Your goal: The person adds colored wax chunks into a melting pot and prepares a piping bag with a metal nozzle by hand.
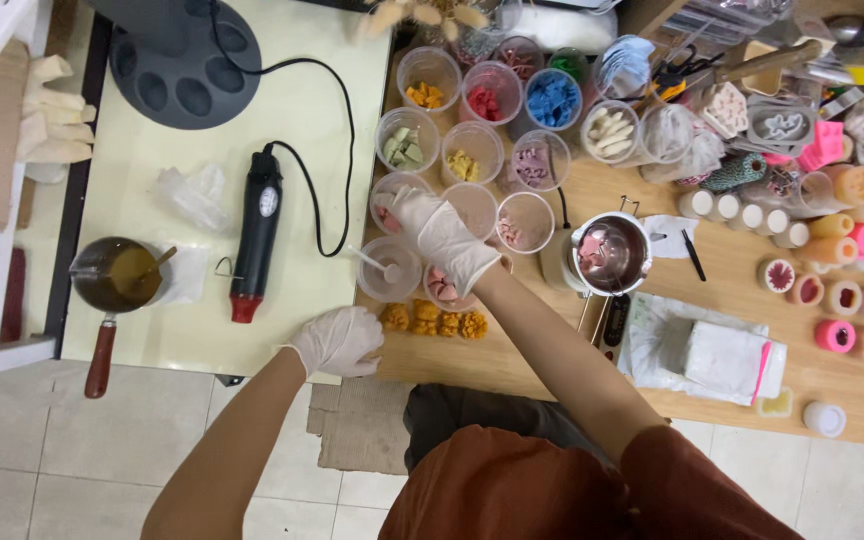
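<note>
Reaching right hand (444, 240) over clear cups (472, 152); left hand (338, 341) resting

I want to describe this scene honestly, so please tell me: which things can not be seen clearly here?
Head view only:
- Right hand: its grip is unclear; the glove covers the cup under it.
- Left hand: curled fingers hide what lies under them.
- Metal pitcher: contents too small to identify.
- Tools at the top right: cut off by the edge.
</note>
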